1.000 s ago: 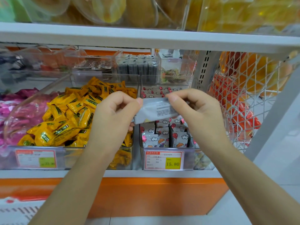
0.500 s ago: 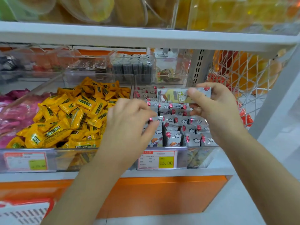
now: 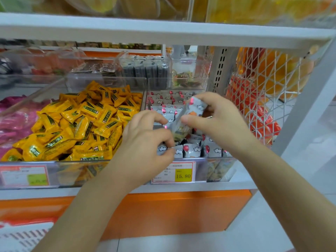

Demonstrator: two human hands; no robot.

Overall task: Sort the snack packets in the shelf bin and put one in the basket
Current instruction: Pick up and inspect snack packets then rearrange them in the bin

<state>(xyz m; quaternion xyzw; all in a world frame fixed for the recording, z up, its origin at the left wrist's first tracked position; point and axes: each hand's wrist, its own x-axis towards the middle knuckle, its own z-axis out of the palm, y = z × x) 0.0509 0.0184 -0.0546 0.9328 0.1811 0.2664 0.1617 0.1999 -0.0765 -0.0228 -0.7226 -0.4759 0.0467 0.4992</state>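
A clear shelf bin (image 3: 214, 161) holds several grey snack packets (image 3: 192, 150) printed with clouds and red balloons, standing in rows. My right hand (image 3: 216, 117) pinches one grey packet (image 3: 189, 117) tilted on end just above the rows. My left hand (image 3: 145, 140) reaches into the front of the same bin, fingers curled onto the tops of the front-row packets. A white and red slotted basket (image 3: 23, 237) shows at the bottom left corner.
A neighbouring clear bin is heaped with yellow packets (image 3: 81, 122); pink packets (image 3: 14, 120) lie further left. A white shelf board (image 3: 163, 31) hangs close overhead. A white wire mesh panel (image 3: 261, 99) bounds the right side. A price tag (image 3: 174, 172) reads 15.80.
My right hand has lowered its packet from flat and raised to tilted, down into the bin. My left hand has moved forward onto the front-row packets.
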